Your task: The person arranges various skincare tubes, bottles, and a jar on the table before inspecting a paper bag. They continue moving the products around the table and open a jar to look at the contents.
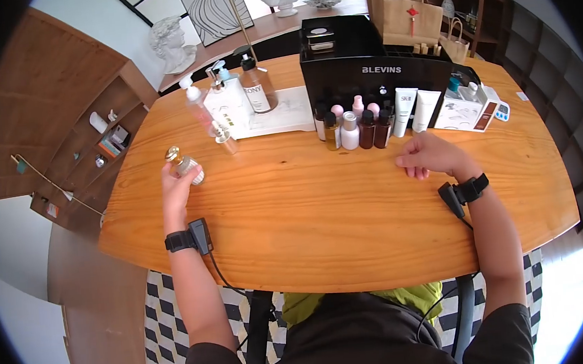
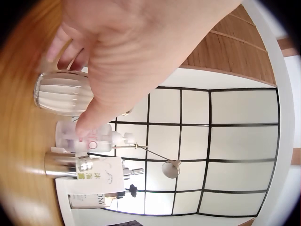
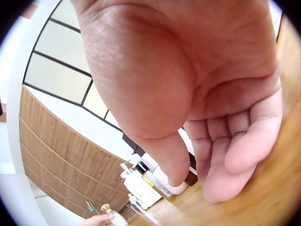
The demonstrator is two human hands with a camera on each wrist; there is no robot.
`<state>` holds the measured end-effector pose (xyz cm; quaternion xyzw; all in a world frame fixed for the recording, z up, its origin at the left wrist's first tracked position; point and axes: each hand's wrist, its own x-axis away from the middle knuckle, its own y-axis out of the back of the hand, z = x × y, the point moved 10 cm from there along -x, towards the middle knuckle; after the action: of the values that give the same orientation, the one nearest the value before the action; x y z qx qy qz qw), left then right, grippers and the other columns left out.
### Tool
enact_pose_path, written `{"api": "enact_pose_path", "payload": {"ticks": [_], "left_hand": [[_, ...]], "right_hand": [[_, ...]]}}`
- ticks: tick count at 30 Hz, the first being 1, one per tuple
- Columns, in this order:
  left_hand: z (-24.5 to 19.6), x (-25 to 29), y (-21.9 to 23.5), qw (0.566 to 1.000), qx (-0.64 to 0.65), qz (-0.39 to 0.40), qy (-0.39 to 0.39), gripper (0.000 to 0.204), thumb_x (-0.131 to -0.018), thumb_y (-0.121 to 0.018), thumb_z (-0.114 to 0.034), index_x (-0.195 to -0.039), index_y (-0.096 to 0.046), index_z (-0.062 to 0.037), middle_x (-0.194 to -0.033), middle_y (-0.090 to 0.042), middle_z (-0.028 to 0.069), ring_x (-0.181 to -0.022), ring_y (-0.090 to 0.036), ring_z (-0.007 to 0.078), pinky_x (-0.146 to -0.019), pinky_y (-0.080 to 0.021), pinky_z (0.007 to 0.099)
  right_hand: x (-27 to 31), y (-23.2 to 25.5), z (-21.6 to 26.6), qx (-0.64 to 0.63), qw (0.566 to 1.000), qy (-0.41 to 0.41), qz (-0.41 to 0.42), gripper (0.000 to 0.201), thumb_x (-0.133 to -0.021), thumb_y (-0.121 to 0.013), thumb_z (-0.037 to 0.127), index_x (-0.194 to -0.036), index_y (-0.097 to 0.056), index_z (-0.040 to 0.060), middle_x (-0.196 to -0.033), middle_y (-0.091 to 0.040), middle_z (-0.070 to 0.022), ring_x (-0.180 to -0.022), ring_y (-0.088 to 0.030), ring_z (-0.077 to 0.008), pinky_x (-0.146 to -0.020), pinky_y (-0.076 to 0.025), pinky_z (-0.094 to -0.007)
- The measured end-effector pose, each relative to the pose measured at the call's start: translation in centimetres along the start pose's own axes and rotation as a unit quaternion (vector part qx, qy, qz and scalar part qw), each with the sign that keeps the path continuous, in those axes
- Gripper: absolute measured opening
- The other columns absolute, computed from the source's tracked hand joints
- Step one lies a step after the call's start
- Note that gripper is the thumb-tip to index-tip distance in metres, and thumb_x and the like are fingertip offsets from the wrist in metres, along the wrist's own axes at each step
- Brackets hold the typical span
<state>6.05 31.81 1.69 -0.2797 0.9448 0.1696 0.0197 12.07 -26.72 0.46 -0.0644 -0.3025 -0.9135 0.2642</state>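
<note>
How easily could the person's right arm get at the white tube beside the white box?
Probably yes, easily: the right grip looks empty and is just in front of the white tube. Nothing seems to stand between them, and the white box sits off to one side.

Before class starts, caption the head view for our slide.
At a wooden table, the left hand grips a bottle; the empty right hand is near two tubes.

The right grip [image 3: 193, 94], loosely curled, fronts a yellow bottle [image 3: 154, 182].
</note>
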Motion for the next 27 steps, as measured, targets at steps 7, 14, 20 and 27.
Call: {"api": "enact_pose_path", "payload": {"ticks": [7, 14, 20, 27], "left_hand": [[0.1, -0.8, -0.4, 0.995, -0.076, 0.001, -0.062, 0.053, -0.089, -0.083, -0.005, -0.136, -0.061, 0.0042, -0.125, -0.074, 0.0128, -0.108, -0.072, 0.0198, -0.092, -0.056, 0.0324], [-8.8, 3.7, -11.0, 0.976, 0.049, 0.152, -0.148, 0.053, -0.084, -0.087, -0.003, -0.132, -0.064, 0.0046, -0.124, -0.075, 0.0142, -0.113, -0.073, 0.0216, -0.099, -0.059, 0.0340], [-11.5, 4.5, -21.2, 0.967, -0.045, 0.200, -0.148, 0.061, -0.079, -0.092, -0.013, -0.132, -0.066, 0.0032, -0.119, -0.077, 0.0141, -0.106, -0.076, 0.0217, -0.091, -0.060, 0.0342], [-9.5, 3.2, -24.8, 0.964, -0.051, 0.186, -0.184, 0.062, -0.079, -0.091, -0.012, -0.131, -0.063, 0.0059, -0.115, -0.077, 0.0125, -0.100, -0.075, 0.0206, -0.087, -0.059, 0.0328]], "right_hand": [[-0.2, 0.0, -0.4, -0.016, 1.000, 0.007, 0.003, 0.031, -0.101, -0.075, 0.026, -0.081, -0.074, 0.0032, -0.070, -0.071, -0.0027, -0.060, -0.067, -0.0102, -0.056, -0.052, -0.0237], [-0.5, -0.3, -0.4, -0.007, 1.000, 0.000, 0.012, 0.031, -0.101, -0.076, 0.028, -0.085, -0.073, 0.0016, -0.072, -0.071, -0.0046, -0.060, -0.068, -0.0120, -0.055, -0.053, -0.0256], [-0.6, -0.5, -0.3, -0.004, 1.000, -0.002, 0.018, 0.029, -0.102, -0.076, 0.027, -0.087, -0.074, 0.0020, -0.072, -0.071, -0.0037, -0.060, -0.065, -0.0104, -0.056, -0.052, -0.0254], [-0.3, -0.6, -0.3, -0.026, 1.000, -0.005, 0.011, 0.025, -0.102, -0.077, 0.024, -0.087, -0.074, 0.0038, -0.071, -0.071, -0.0013, -0.059, -0.064, -0.0080, -0.054, -0.050, -0.0222]]}}
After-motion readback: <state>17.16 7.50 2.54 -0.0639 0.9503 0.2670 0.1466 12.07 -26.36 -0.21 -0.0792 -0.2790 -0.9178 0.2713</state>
